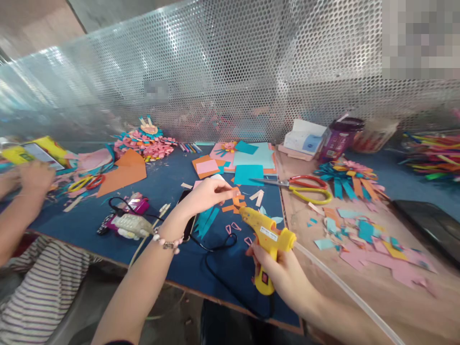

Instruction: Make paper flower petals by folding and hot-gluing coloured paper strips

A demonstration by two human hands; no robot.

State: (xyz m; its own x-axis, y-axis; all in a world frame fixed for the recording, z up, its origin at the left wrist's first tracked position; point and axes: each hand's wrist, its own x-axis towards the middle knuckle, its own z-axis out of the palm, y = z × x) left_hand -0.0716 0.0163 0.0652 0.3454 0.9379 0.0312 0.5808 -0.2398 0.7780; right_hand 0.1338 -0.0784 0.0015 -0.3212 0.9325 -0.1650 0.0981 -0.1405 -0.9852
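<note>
My right hand (278,268) grips a yellow hot glue gun (268,237), its nozzle aimed left toward a small orange paper piece (235,197). My left hand (208,194) pinches that orange piece just above the blue table mat (172,182). More orange strips (230,208) lie right under it, beside teal paper strips (206,220). A white glue stick (345,287) trails from the gun's back. Its black cord (215,268) loops across the mat.
Red-and-yellow scissors (305,187) lie on the brown board, with teal and pink scraps (366,235) to their right. Paper sheets (251,163), a paper flower craft (145,141), a tissue box (304,136) and a purple jar (339,139) stand behind. Another person in stripes (39,282) works at left.
</note>
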